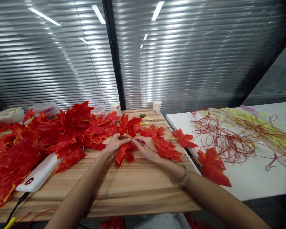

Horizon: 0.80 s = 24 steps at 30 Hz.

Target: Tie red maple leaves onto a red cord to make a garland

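Observation:
My left hand (118, 142) is closed, thumb and fingers pinching the yellow stems of red artificial maple leaves (124, 154) above the wooden table. Fingertip to fingertip with it, my right hand (146, 148) is also closed in a pinch on a thin red cord that runs back across its fingers. The exact spot where the fingers meet is too small to make out. More red maple leaves (166, 148) are strung out to the right, past the table's edge. Another length of red cord (101, 184) hangs down beside my left forearm.
A big heap of red leaves (78, 127) covers the left side. There a white power bank (39, 173) with a black cable lies. Paper cups (157, 106) stand at the back. On the white table (240, 187) at right lie tangled red cord (228, 140) and yellow material (264, 133).

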Tool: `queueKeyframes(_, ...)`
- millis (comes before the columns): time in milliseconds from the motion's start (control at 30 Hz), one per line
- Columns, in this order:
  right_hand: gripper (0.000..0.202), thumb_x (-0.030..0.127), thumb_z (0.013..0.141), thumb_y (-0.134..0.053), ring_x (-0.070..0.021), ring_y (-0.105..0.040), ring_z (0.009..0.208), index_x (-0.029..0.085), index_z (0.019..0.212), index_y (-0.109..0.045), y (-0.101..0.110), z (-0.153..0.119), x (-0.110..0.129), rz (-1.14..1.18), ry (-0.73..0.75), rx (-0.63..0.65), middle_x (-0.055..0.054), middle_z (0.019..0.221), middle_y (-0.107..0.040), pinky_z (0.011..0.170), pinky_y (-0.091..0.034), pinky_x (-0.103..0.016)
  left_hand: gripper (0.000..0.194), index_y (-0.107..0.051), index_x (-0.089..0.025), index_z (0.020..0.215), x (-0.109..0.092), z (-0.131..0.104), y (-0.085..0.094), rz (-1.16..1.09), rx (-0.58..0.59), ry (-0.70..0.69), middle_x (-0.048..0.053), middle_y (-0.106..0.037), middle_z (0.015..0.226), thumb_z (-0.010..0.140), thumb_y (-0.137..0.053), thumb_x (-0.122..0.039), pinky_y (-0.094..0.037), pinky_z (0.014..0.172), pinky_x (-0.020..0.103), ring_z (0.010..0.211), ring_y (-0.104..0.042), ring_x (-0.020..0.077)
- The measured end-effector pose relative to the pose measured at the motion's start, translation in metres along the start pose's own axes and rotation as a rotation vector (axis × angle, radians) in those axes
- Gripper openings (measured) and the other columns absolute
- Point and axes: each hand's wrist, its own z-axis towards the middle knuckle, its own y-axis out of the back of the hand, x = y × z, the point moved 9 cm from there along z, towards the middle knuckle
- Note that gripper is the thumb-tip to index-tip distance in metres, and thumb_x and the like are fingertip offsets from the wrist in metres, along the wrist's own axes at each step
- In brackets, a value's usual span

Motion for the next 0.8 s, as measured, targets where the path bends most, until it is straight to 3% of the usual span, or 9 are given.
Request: queueKeyframes(800, 0.02, 0.032, 0.082, -0.052, -0.011, -0.051, 0.056, 0.016, 0.078, -0.062, -0.003, 0.0, -0.011, 0.058, -0.079, 0.004, 0.0, 0.064, -0.06, 0.053, -0.039, -0.021, 0.028, -0.062, -0.011, 0.069, 0.004, -0.001, -0.001, -0.009, -0.035, 0.036, 0.001, -0.063, 0.065, 0.052, -0.079, -0.026, -0.047, 0.061, 0.025, 0.06, -0.057, 0.0127)
